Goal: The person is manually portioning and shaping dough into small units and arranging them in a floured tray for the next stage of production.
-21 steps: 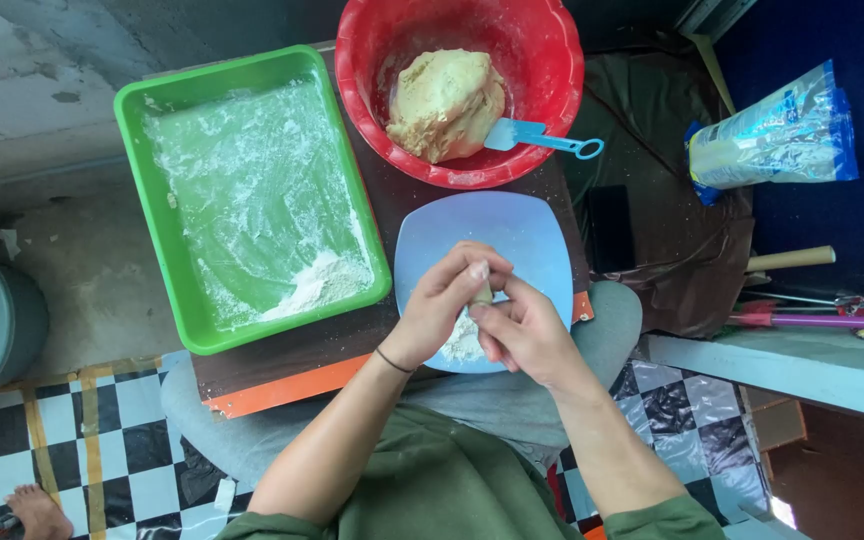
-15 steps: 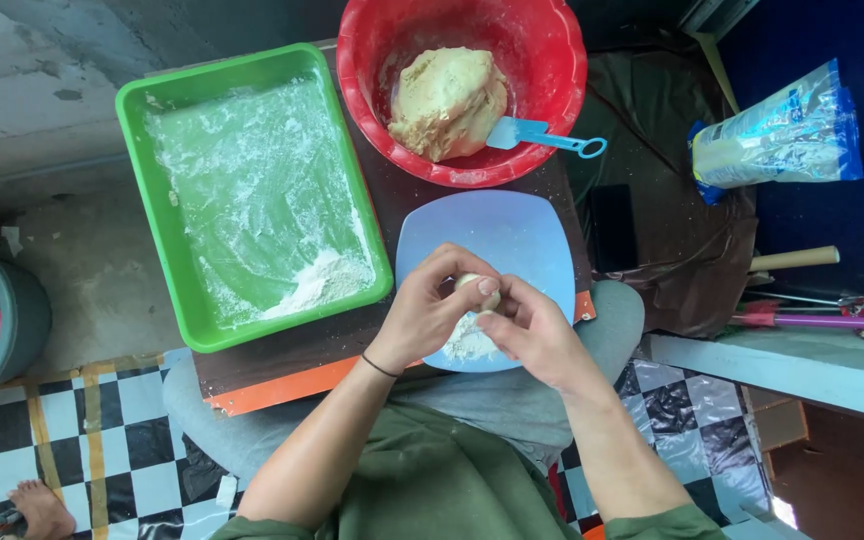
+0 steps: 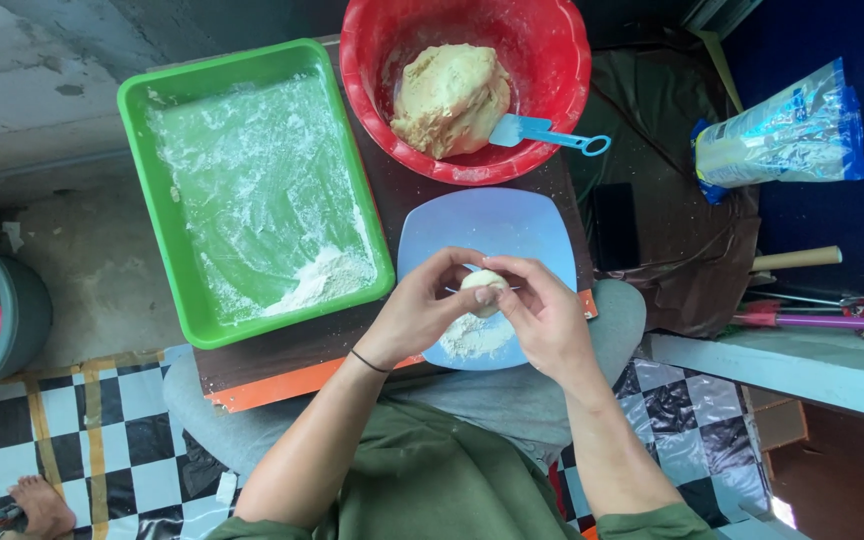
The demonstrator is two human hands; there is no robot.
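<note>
Both hands meet over a pale blue plate (image 3: 512,225), and between their fingertips sits a small ball of dough (image 3: 483,291). The left hand (image 3: 420,308) curls its fingers around the near-left side of the ball, thumb and forefinger closed against it; the right hand (image 3: 544,315) presses in from the other side, its fingers bent and gripping the same piece, so the ball shows only as a pale patch in the gap between the two sets of fingertips. Directly under the fingers, on the plate, lies a small heap of white flour (image 3: 474,336). A thin dark band (image 3: 368,361) circles the left wrist. Beyond the fingertips stands a red bowl (image 3: 562,110) holding a large lump of yellowish dough (image 3: 449,97), with a light blue plastic scraper (image 3: 542,131) leaning on the rim beside the lump. Out past the left hand's knuckles is a green tray (image 3: 162,190), dusted with flour that gathers thicker in the corner nearest the hand. Plate, bowl and tray all rest on a dark board with an orange edge (image 3: 292,385) across the person's lap. Well away from the right hand's fingers lies a clear plastic bag with blue ends (image 3: 782,130).
</note>
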